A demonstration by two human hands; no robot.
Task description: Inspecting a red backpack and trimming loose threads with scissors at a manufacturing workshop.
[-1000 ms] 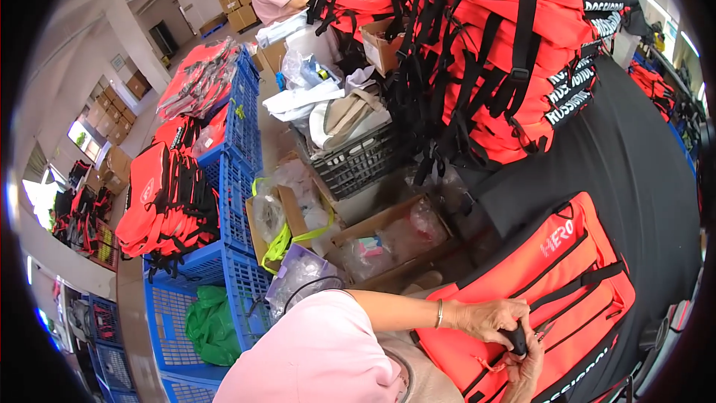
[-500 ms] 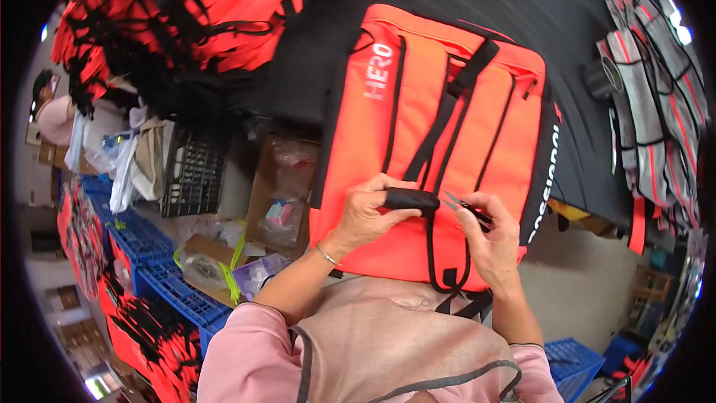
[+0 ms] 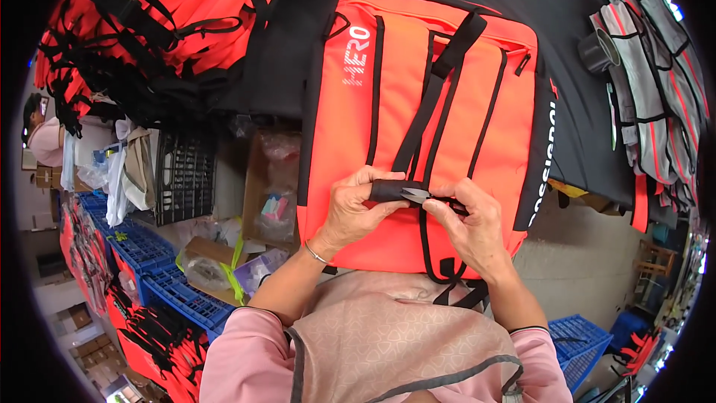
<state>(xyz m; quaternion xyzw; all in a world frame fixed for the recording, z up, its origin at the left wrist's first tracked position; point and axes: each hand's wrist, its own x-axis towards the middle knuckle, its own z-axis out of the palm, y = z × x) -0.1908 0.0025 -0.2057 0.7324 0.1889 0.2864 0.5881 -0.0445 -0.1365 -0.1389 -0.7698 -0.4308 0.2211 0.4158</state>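
A bright orange-red backpack [image 3: 341,130] with black trim lies on the black-covered table, its shoulder straps facing up. My left hand [image 3: 350,207] is closed around a black padded strap section [image 3: 385,190] over the lower part of the bag. In my right hand [image 3: 479,227] is a pair of small thread snips [image 3: 415,195]. Their pointed metal blades lie against the right end of the padded section. My right fingers cover most of the dark handles. A long black strap [image 3: 428,116] runs from the bag's top down to my hands.
More orange-red bags with black straps [image 3: 179,11] are heaped at the far left. Below them stand a black crate [image 3: 186,172], a cardboard box [image 3: 253,194] and blue crates [image 3: 175,283]. Grey bags [image 3: 641,52] hang or lie at the right. Another person [image 3: 48,134] shows at the left edge.
Both hands have come together; the snips' blades have moved left onto the end of the black padded section. The backpack appears slightly higher and farther left in view.
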